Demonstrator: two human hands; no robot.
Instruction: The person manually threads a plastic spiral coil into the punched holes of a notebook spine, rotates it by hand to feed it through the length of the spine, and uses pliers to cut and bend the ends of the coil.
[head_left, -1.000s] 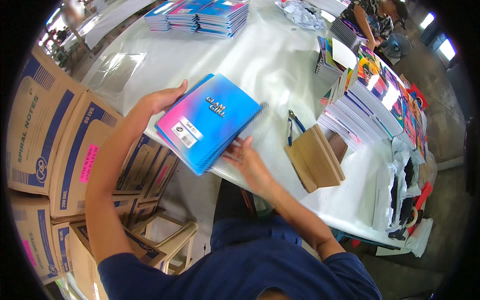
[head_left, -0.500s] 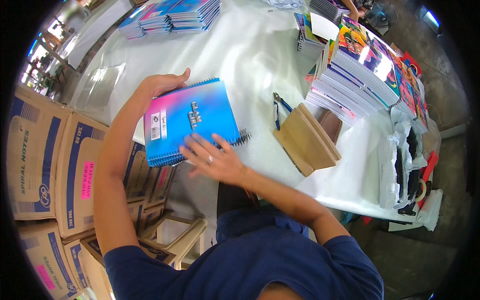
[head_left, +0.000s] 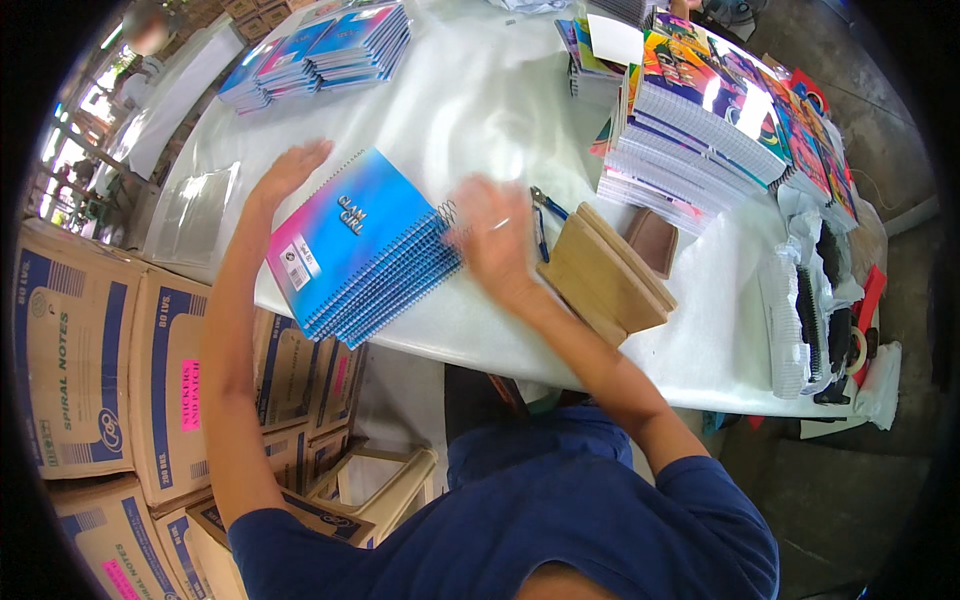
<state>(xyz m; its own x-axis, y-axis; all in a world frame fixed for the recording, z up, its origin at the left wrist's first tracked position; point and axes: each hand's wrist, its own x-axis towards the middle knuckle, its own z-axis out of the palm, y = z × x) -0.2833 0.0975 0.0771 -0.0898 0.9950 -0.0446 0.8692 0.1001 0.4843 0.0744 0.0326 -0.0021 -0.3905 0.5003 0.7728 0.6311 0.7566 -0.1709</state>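
A stack of blue and pink spiral notebooks (head_left: 365,235) lies at an angle near the table's front left edge, its coil bindings fanned toward me. A loose dark coil end (head_left: 447,213) sticks out at the stack's right corner. My left hand (head_left: 296,170) is open beside the far left side of the stack, fingers stretched out and holding nothing. Just right of the coil end hovers my right hand (head_left: 492,235), a ring on one finger. Motion smears its fingers, so whether they hold anything is unclear.
Right of my hand are blue-handled pliers (head_left: 545,215), a wooden block stand (head_left: 605,275) and a brown wallet-like item (head_left: 651,242). Colourful notebook stacks (head_left: 690,130) stand at the back right, more blue notebooks (head_left: 325,50) at the far left. Cardboard boxes (head_left: 80,350) line the left.
The notebook stack has turned and fanned out, exposing more bindings. My right hand has left its top and moved right. My left hand has come away from the stack's far left side.
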